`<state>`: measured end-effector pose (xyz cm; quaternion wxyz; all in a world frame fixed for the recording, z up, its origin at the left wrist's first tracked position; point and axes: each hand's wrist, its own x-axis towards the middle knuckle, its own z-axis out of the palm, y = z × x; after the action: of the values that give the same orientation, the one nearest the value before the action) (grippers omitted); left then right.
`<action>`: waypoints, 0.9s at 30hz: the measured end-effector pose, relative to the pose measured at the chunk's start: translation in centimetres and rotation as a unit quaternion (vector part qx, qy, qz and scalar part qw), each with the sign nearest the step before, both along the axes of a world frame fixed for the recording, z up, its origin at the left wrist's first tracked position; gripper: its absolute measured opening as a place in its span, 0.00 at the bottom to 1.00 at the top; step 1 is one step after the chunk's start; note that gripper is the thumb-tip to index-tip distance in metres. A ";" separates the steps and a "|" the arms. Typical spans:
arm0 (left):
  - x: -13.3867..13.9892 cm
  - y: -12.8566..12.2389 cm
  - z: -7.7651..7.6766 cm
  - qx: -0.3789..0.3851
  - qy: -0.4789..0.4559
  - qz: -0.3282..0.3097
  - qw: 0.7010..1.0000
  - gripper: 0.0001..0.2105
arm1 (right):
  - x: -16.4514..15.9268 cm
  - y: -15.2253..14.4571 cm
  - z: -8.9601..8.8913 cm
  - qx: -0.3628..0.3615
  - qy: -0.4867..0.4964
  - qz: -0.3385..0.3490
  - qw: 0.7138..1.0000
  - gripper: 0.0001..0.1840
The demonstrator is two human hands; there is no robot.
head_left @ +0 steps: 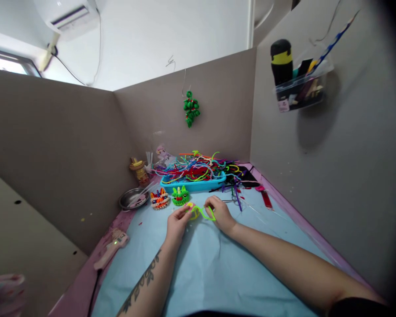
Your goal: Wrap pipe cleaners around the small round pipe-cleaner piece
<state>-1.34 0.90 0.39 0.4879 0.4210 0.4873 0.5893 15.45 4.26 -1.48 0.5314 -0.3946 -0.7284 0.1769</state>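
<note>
Between my two hands, just above the blue sheet, is a bent neon yellow-green pipe cleaner (pixel 203 214). My left hand (pixel 177 221) is closed, pinching a small yellow and pink piece joined to it; the fingers partly cover this piece. At the other end, my right hand (pixel 220 214) has its fingertips closed on the same pipe cleaner. A green fuzzy animal head (pixel 181 196) stands just beyond my left hand. Beside it sits an orange and cream one (pixel 160 199).
Behind my hands, a blue tray (pixel 198 185) overflows with colourful pipe cleaners. A metal bowl (pixel 133 199) and a pink glue gun (pixel 114 248) lie left. Scissors (pixel 231 200) and a red strip (pixel 266 199) lie right. Grey partitions (pixel 191 141) enclose the table.
</note>
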 end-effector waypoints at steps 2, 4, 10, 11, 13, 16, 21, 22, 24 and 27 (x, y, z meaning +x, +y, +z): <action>0.1 -0.1 0.1 0.002 0.001 0.002 1.000 0.21 | 0.0 0.0 -0.2 0.003 -0.005 -0.011 1.000 0.07; 0.2 -0.1 0.2 0.001 -0.001 0.002 1.000 0.21 | -0.1 0.0 -0.2 0.001 -0.007 -0.014 1.000 0.07; 0.5 -0.3 0.5 -0.003 -0.006 -0.022 1.000 0.21 | -0.5 -0.5 -0.2 -0.050 0.017 0.027 0.998 0.02; 0.6 -0.4 0.6 -0.003 -0.001 -0.023 1.000 0.21 | -0.6 -0.5 -0.2 -0.068 0.031 0.039 0.996 0.03; 0.6 -0.4 0.7 -0.007 0.009 -0.026 1.000 0.22 | -0.7 -0.5 -0.4 -0.112 0.065 0.066 0.989 0.06; 0.5 -0.5 0.7 -0.011 0.020 -0.032 0.999 0.23 | -0.9 -0.4 -0.8 -0.177 0.122 0.116 0.970 0.08; 0.4 -0.5 0.3 0.004 0.025 -0.032 0.999 0.22 | -1.5 -0.4 -1.5 -0.253 0.195 0.189 0.929 0.08; 0.4 -0.4 0.3 0.009 0.026 -0.030 0.999 0.22 | -1.6 -0.5 -1.5 -0.266 0.206 0.194 0.922 0.08; 0.4 -0.4 0.2 0.023 0.031 -0.021 0.999 0.21 | -1.7 -0.8 -1.2 -0.285 0.229 0.202 0.909 0.09; 0.4 -0.2 0.0 0.042 0.050 0.005 0.998 0.20 | -1.8 -1.5 -0.3 -0.309 0.268 0.224 0.885 0.15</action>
<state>-0.95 0.70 0.39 0.4422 0.4677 0.4877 0.5898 13.64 2.76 -1.73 0.5035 -0.3027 -0.5360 0.6063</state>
